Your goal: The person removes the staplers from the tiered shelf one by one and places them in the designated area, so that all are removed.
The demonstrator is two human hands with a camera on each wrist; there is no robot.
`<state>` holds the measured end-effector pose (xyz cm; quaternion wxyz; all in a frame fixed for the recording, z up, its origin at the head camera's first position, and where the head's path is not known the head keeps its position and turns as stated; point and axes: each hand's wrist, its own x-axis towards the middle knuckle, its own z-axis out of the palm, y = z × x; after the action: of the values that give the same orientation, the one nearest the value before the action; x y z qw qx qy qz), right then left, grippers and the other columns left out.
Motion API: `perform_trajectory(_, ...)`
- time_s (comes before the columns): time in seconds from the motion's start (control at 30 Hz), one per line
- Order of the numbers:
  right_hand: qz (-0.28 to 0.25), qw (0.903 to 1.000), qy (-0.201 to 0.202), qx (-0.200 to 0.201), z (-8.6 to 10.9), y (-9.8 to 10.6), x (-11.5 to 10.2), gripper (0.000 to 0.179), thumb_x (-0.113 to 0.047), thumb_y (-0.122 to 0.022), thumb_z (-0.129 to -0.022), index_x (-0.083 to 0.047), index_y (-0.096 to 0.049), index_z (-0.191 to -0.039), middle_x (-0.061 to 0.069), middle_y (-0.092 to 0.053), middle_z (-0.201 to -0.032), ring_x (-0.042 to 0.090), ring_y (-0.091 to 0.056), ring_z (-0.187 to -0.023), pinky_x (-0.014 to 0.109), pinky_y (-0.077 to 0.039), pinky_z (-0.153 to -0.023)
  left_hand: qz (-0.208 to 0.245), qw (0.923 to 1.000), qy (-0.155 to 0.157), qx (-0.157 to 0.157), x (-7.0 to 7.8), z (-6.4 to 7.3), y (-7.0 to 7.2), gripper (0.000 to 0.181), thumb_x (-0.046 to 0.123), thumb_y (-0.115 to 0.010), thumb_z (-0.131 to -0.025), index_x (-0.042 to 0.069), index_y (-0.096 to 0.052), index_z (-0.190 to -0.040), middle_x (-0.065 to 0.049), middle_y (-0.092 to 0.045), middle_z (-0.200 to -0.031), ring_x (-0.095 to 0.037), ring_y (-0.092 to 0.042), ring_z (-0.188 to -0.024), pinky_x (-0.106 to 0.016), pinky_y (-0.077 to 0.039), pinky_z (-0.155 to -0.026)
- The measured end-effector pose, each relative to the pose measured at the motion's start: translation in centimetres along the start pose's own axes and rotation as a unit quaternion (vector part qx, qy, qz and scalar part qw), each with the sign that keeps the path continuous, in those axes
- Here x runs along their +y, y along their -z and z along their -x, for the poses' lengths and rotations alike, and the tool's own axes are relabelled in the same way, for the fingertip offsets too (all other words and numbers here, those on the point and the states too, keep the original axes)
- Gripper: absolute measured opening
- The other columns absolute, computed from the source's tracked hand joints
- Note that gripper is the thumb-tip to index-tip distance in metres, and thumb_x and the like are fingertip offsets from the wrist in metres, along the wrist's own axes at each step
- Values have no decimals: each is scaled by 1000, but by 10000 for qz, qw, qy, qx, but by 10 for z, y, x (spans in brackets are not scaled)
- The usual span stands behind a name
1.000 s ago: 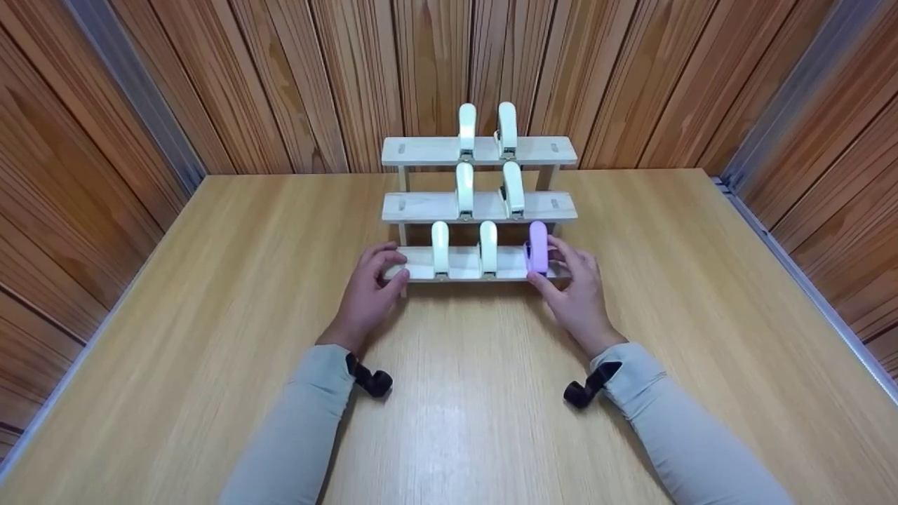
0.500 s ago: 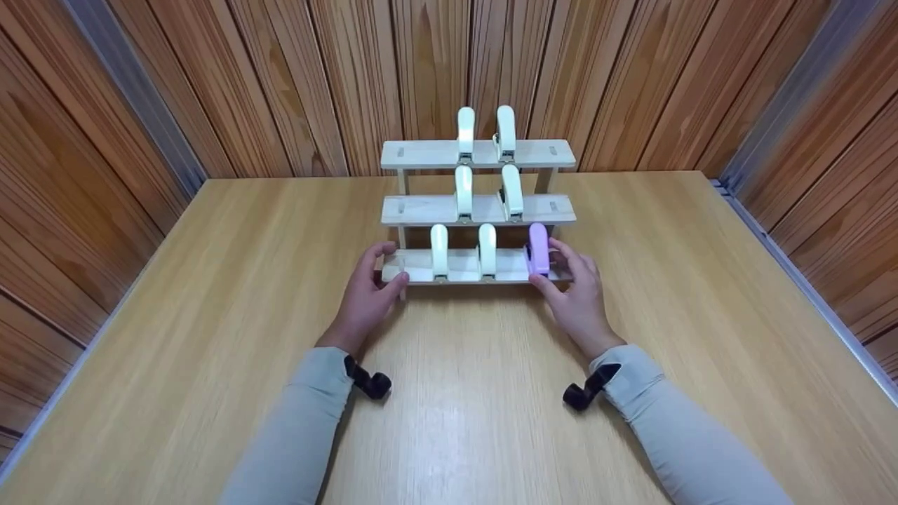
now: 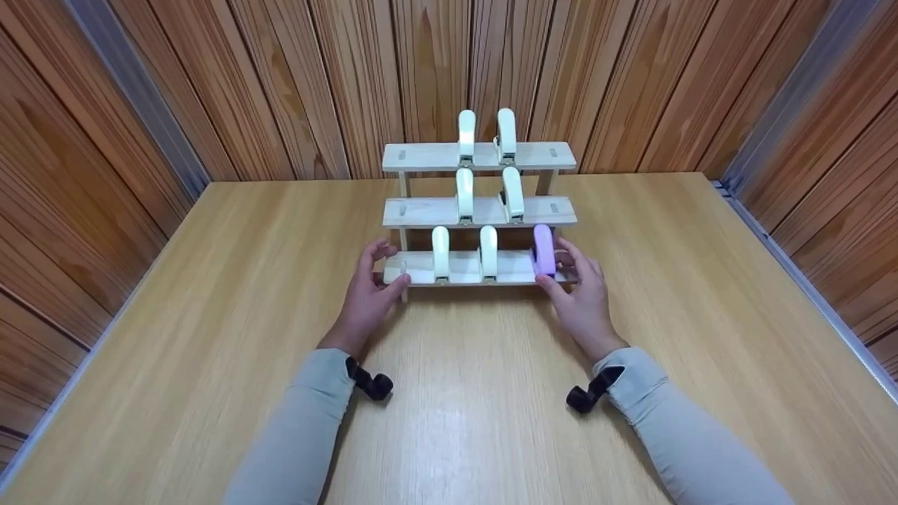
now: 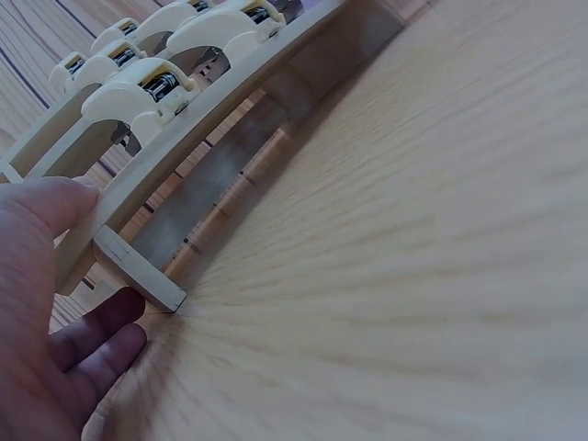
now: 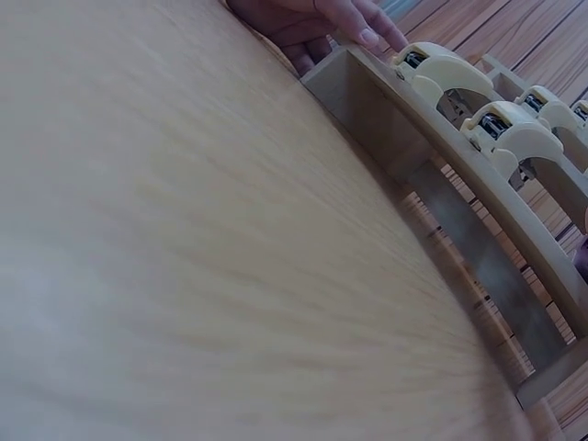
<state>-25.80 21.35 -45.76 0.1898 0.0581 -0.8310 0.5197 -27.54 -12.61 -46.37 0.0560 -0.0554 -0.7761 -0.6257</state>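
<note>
A three-step wooden shelf rack [image 3: 421,268] stands on the table. On its lowest board, at the right end, is a purple stapler [image 3: 544,251]; my right hand [image 3: 582,298] pinches it, thumb in front and fingers behind. Two pale green staplers, one on the left [image 3: 440,254] and one in the middle [image 3: 488,254], stand upright on that board. My left hand [image 3: 368,291] grips the board's left end. In the left wrist view, the thumb [image 4: 69,200] lies on the board and other fingers [image 4: 106,354] sit low beside the rack's leg. The right wrist view barely catches the right fingers.
Two pale staplers, left [image 3: 464,195] and right [image 3: 513,194], stand on the middle board. The top board holds another pair, left [image 3: 466,137] and right [image 3: 506,135]. Wooden panel walls [image 3: 295,84] enclose the table [image 3: 449,393] at the back and sides.
My right hand has shifted slightly right with the purple stapler, widening its gap from the middle stapler. The left index finger has drawn back off the board's top. The view tilted slightly.
</note>
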Motion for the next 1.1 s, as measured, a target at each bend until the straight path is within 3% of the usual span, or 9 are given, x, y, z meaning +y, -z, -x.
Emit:
perform_trajectory(0.2,-118,9997,-187,84,2,8,1,67,-24,-76,-91,-19,-46,-151,4,-55,-132,19,-47,-123,37,-45,-97,-3,10000,27,-57,2,1,-2,68,22,-70,-96,25,-32,-152,6,-46,-145,-21,-50,-120,-41,-42,-100)
perform_trajectory(0.43,-55,9995,76,288,5,20,6,65,-18,-77,-91,-11,-48,-149,8,-60,-127,22,-45,-119,47,-29,-97,40,10000,-10,-39,3,0,-2,67,22,-70,-96,25,-33,-152,5,-46,-145,-23,-53,-116,-40,-43,-98)
perform_trajectory(0.57,-15,9988,189,452,6,27,12,64,-15,-78,-90,-7,-50,-146,10,-62,-126,22,-46,-118,46,-28,-98,42,10000,-3,-45,2,0,-1,67,20,-70,-96,24,-33,-152,2,-45,-146,-24,-52,-114,-39,-42,-98)
perform_trajectory(0.7,-133,9989,88,447,6,35,17,64,-18,-77,-91,-10,-48,-148,9,-63,-128,19,-50,-120,42,-36,-95,47,10000,40,-35,2,1,-1,67,21,-70,-96,25,-33,-152,3,-45,-147,-21,-49,-121,-39,-40,-102)
perform_trajectory(0.83,-320,9987,-183,365,5,42,19,66,-24,-74,-93,-15,-45,-151,8,-61,-133,19,-54,-122,42,-44,-102,102,9999,42,-18,1,1,1,66,22,-71,-96,26,-34,-151,5,-45,-146,-21,-49,-124,-40,-40,-103)
perform_trajectory(0.93,-420,9978,-371,356,4,46,20,66,-25,-74,-93,-16,-44,-152,9,-59,-135,21,-54,-125,45,-42,-109,109,9999,54,-3,1,2,1,66,23,-71,-95,28,-35,-150,6,-46,-146,-22,-51,-121,-40,-40,-103)
perform_trajectory(1.1,-422,9970,-553,353,1,49,20,67,-26,-73,-94,-16,-42,-153,9,-58,-137,22,-54,-125,42,-43,-109,100,9999,40,-23,1,3,1,66,24,-71,-96,29,-34,-150,6,-45,-146,-24,-53,-118,-40,-41,-102)
